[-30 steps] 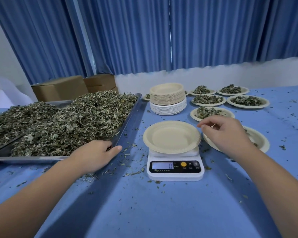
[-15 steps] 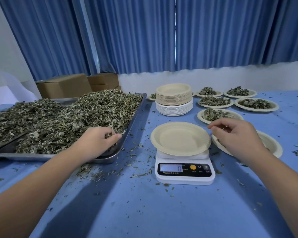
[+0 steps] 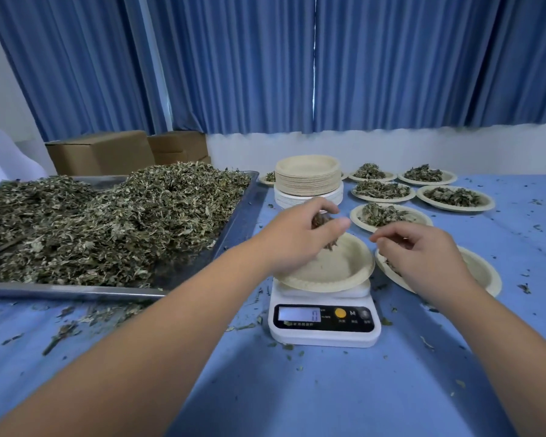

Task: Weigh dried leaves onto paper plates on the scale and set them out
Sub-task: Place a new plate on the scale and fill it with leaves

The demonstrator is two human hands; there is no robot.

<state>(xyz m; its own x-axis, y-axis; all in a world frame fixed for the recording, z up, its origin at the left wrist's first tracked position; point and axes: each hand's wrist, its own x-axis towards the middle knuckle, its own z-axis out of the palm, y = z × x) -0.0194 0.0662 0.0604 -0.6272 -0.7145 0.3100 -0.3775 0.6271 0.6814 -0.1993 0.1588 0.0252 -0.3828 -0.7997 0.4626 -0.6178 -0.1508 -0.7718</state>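
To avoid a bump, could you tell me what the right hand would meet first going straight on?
Probably the right hand meets the rim of the round beige paper plate on the white scale; depth is unclear.

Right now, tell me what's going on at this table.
A person is weighing out portions. The left hand holds a clump of dried leaves over the paper plate on the scale, whose display reads 0. The right hand hovers beside it, holding nothing visible. Filled plates sit behind; the heaped tray is at left.
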